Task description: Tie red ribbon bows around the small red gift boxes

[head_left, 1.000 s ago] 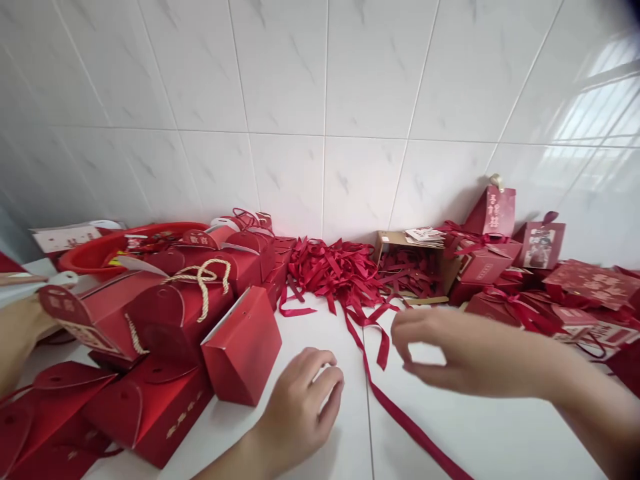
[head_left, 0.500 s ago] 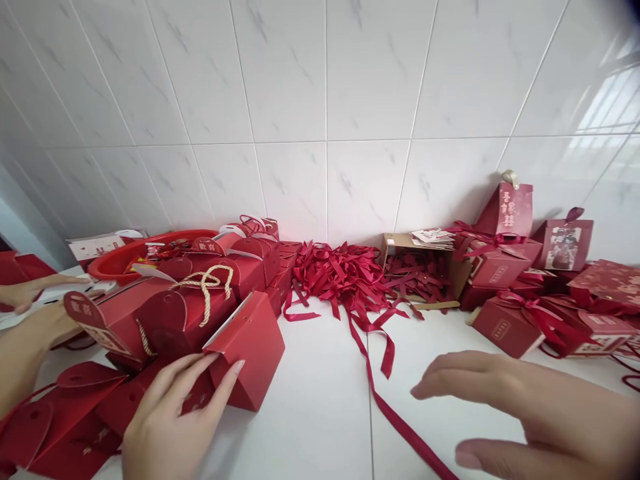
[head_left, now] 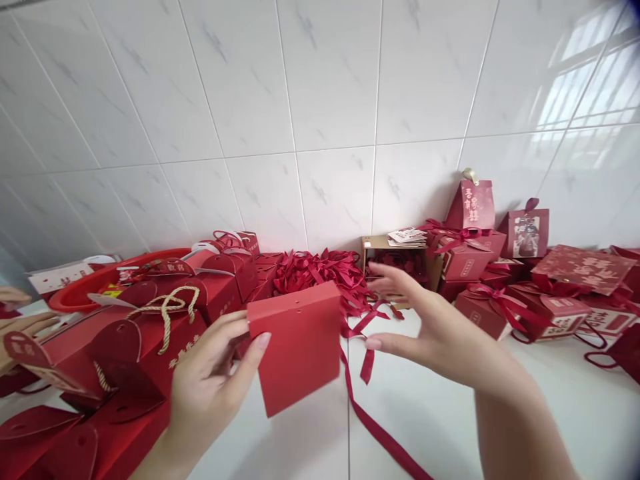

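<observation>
My left hand (head_left: pixel 215 373) grips a plain red gift box (head_left: pixel 300 353) by its left side, thumb on the face turned toward me. Two small holes show near the box's top edge. The box is raised above the white tabletop. My right hand (head_left: pixel 425 327) hovers to the right of the box with fingers spread and nothing in them. Behind the hands lies a heap of dark red ribbons (head_left: pixel 320 270), and one long ribbon (head_left: pixel 380 430) trails from it toward the front of the table.
Red gift boxes (head_left: pixel 150 360), one with a gold cord, crowd the left beside a red basin (head_left: pixel 75 293). A cardboard box (head_left: pixel 435 267) bears printed cards (head_left: pixel 407 236). Ribbon-tied boxes (head_left: pixel 485 310) stand right. Another person's hand (head_left: pixel 25 327) is at far left.
My left hand has lifted the red box away from the left-hand pile, rightward to the middle. My right hand has moved up and inward toward it. The view has shifted right.
</observation>
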